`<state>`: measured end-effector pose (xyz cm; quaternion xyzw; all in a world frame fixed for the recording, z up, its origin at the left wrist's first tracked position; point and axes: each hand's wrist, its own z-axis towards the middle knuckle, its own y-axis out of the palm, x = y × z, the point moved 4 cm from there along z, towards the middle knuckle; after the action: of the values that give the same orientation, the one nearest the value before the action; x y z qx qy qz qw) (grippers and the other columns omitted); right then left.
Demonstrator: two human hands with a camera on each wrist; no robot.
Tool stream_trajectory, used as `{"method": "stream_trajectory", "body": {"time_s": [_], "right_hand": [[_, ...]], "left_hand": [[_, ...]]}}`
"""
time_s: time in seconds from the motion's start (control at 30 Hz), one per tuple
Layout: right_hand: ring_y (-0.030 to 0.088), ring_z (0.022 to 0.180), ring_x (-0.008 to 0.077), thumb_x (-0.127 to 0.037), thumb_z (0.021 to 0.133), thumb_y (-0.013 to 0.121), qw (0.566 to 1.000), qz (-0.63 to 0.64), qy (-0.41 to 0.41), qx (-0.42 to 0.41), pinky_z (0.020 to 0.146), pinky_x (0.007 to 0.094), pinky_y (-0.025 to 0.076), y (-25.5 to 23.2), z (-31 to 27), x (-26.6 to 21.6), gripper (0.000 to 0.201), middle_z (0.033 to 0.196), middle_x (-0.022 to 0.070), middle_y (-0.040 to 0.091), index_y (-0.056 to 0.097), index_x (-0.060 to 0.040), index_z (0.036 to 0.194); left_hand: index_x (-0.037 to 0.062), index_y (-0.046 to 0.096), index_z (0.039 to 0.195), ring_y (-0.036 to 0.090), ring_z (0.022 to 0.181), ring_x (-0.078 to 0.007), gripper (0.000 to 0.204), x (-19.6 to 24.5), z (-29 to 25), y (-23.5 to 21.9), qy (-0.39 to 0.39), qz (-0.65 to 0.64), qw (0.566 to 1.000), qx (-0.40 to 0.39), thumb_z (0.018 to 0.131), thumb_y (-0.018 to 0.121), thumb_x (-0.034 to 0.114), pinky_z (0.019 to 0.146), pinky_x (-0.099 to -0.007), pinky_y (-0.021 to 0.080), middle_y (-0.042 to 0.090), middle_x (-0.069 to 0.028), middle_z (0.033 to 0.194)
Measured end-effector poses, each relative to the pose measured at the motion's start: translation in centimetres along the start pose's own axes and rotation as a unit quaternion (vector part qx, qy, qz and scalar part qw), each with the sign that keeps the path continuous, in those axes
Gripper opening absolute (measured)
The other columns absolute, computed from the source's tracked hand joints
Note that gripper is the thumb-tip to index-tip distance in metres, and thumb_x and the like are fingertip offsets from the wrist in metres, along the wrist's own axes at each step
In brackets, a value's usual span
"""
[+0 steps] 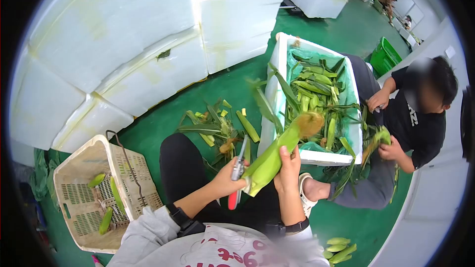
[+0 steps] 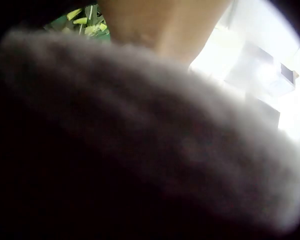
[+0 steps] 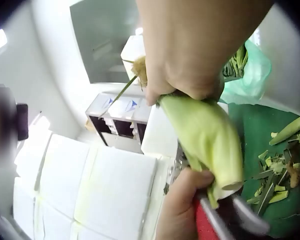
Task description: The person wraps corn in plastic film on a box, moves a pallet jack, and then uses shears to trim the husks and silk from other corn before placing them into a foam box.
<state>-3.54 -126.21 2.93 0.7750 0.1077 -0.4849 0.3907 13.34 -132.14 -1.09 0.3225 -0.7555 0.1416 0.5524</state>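
In the head view an ear of corn in green husk (image 1: 269,164) lies tilted, brown silk at its upper end. My right hand (image 1: 288,170) grips it around the middle. My left hand (image 1: 225,180) holds pruning shears (image 1: 238,168) with a red handle beside the ear's stem end. The right wrist view shows the ear (image 3: 207,135) under my right hand (image 3: 190,65), with the left thumb (image 3: 192,182) at its lower end next to the red handle (image 3: 205,222). A sleeve (image 2: 140,115) covers most of the left wrist view.
A foam box (image 1: 321,157) of husks stands ahead, a person (image 1: 420,113) beside it holding corn. A crate (image 1: 133,168) with several ears is at left. White foam boxes (image 1: 148,64) are stacked behind; husk scraps (image 1: 213,128) lie on the floor.
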Motion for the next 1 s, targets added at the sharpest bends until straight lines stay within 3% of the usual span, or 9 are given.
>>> {"method": "stream_trajectory", "body": {"time_s": [0.1, 0.17, 0.23, 0.4, 0.6, 0.73, 0.83, 0.97, 1.0], "right_hand": [[0.057, 0.103, 0.0266, -0.037, 0.093, 0.054, 0.948, 0.276, 0.14, -0.073, 0.09, 0.0422, 0.047, -0.4, -0.3, 0.8, 0.047, 0.112, 0.0128, 0.057, 0.042, -0.0073, 0.128], [0.059, 0.101, 0.0312, -0.054, 0.092, 0.043, 0.949, 0.263, 0.15, -0.085, 0.089, 0.0476, 0.047, -0.7, -0.4, 0.8, 0.059, 0.11, 0.015, 0.059, 0.039, -0.0098, 0.131], [0.059, 0.099, 0.0324, -0.056, 0.091, 0.042, 0.937, 0.26, 0.175, -0.155, 0.089, 0.048, 0.046, -1.9, -0.6, 1.4, 0.061, 0.107, 0.0155, 0.06, 0.038, -0.0103, 0.132], [0.062, 0.094, 0.0301, -0.053, 0.093, 0.04, 0.977, 0.114, 0.161, -0.082, 0.081, 0.0466, 0.051, -2.4, -0.2, 0.8, 0.053, 0.102, 0.0148, 0.062, 0.043, -0.0113, 0.127], [0.064, 0.091, 0.0272, -0.034, 0.093, 0.055, 0.961, -0.215, 0.099, -0.143, 0.075, 0.0353, 0.052, -2.4, -0.7, 2.5, 0.045, 0.114, 0.0132, 0.06, 0.045, -0.0064, 0.127], [0.061, 0.084, 0.0308, -0.032, 0.08, 0.067, 0.686, -0.69, -0.154, -0.173, 0.068, 0.0364, 0.05, 0.9, -2.1, -1.3, 0.049, 0.097, 0.0125, 0.059, 0.051, -0.0056, 0.118], [0.06, 0.083, 0.0277, -0.031, 0.075, 0.07, 0.577, -0.765, -0.211, -0.192, 0.067, 0.0376, 0.049, 2.1, -2.8, -1.8, 0.047, 0.09, 0.0089, 0.057, 0.053, -0.0065, 0.111], [0.058, 0.083, 0.0243, -0.03, 0.071, 0.073, 0.513, -0.79, -0.242, -0.232, 0.068, 0.0354, 0.047, 2.1, -2.8, -2.1, 0.048, 0.092, 0.0058, 0.056, 0.055, -0.008, 0.11], [0.059, 0.083, 0.0249, -0.03, 0.071, 0.073, 0.508, -0.791, -0.244, -0.236, 0.069, 0.0359, 0.047, 2.0, -2.7, -2.1, 0.048, 0.092, 0.0059, 0.056, 0.055, -0.008, 0.11]], "left_hand": [[0.0029, 0.045, 0.124, 0.062, 0.085, -0.0221, 0.054, -0.4, -0.5, -0.3, -0.11, -0.272, 0.955, 0.04, 0.071, 0.052, -0.007, 0.078, -0.0379, 0.051, 0.059, -0.0075, 0.097], [0.0009, 0.044, 0.122, 0.061, 0.083, -0.022, 0.051, -2.0, 0.4, -2.6, -0.093, -0.212, 0.969, 0.087, 0.072, 0.056, -0.001, 0.077, -0.0366, 0.051, 0.058, -0.0087, 0.095], [-0.0004, 0.043, 0.12, 0.06, 0.08, -0.0216, 0.051, -1.1, 0.4, -5.0, -0.062, 0.1, 0.982, 0.145, 0.072, 0.06, 0.004, 0.074, -0.0358, 0.05, 0.058, -0.0098, 0.092], [-0.001, 0.041, 0.116, 0.056, 0.073, -0.0187, 0.055, 4.0, -0.1, -4.4, 0.055, 0.306, 0.934, 0.176, 0.07, 0.067, 0.013, 0.067, -0.0331, 0.048, 0.055, -0.01, 0.088], [-0.0015, 0.036, 0.127, 0.055, 0.091, -0.0282, 0.071, 6.4, -0.5, -0.6, 0.104, 0.299, 0.949, -0.008, 0.067, 0.069, 0.015, 0.08, -0.0363, 0.045, 0.051, -0.0161, 0.101], [-0.0036, 0.037, 0.125, 0.05, 0.103, -0.038, 0.07, 6.4, -0.4, -1.3, 0.151, 0.447, 0.88, -0.06, 0.065, 0.067, 0.016, 0.087, -0.0414, 0.042, 0.048, -0.0238, 0.107], [-0.003, 0.039, 0.123, 0.05, 0.1, -0.0369, 0.067, 4.8, 0.1, -1.9, 0.123, 0.437, 0.889, -0.066, 0.065, 0.067, 0.016, 0.086, -0.0406, 0.043, 0.048, -0.023, 0.107], [-0.0011, 0.048, 0.111, 0.055, 0.086, -0.0289, 0.052, 0.9, 0.5, -2.0, -0.086, 0.039, 0.984, -0.151, 0.066, 0.066, 0.016, 0.078, -0.0353, 0.045, 0.055, -0.0192, 0.095], [-0.0013, 0.054, 0.104, 0.057, 0.076, -0.0267, 0.044, 0.9, 0.4, -1.9, -0.066, 0.157, 0.974, -0.152, 0.066, 0.066, 0.017, 0.071, -0.0344, 0.047, 0.058, -0.0177, 0.083]]}}
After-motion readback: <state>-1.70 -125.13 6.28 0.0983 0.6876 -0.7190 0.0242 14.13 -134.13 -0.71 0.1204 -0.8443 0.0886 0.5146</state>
